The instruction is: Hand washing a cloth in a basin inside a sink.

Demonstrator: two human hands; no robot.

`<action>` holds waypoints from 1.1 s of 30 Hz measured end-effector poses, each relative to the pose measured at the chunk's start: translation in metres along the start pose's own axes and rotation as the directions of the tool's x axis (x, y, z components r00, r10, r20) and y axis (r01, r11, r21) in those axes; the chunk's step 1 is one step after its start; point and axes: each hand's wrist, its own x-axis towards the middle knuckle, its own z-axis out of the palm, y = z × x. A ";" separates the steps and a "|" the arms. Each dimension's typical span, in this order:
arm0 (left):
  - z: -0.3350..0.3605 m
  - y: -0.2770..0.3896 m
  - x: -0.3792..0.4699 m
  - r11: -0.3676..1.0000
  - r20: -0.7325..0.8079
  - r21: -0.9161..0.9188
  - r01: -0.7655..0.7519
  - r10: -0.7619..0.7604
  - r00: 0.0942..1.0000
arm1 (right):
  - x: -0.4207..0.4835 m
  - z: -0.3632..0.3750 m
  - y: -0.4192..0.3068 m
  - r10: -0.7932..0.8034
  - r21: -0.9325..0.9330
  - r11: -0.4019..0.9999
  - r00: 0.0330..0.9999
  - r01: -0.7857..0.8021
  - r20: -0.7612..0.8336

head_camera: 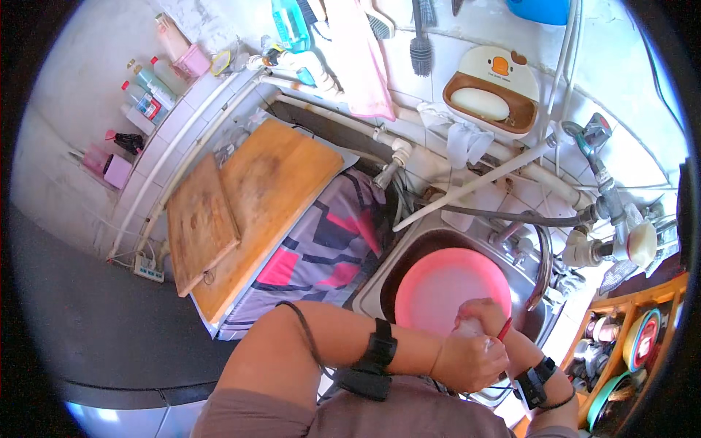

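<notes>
My left hand point(473, 358) is curled into a fist just over the near rim of a pink plastic basin point(406, 306). Close beyond it, my right hand point(486, 315) bends over the basin's right side with its fingers closed. Between the hands a small whitish, wet-looking item point(469, 328) shows, gripped by both; fingers hide most of it, and I cannot tell what it is. A thin red piece point(505, 329) sticks up beside my left fist, near the right wrist. Cloudy, pale liquid point(446, 293) is in the basin, which sits in a metal sink point(368, 298).
A curved faucet point(542, 274) rises at the sink's right. Wooden cutting boards point(285, 164) lie on a patterned cloth cover point(296, 263) to the left. A soap dish point(493, 93) and a hanging brush point(420, 55) are on the wall. Wooden shelves point(608, 339) stand at the right.
</notes>
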 end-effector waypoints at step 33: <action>0.015 -0.018 -0.043 0.645 -0.238 -0.192 0.740 -0.762 0.602 | -0.059 0.048 0.041 0.207 0.993 0.108 0.978 -0.057 0.034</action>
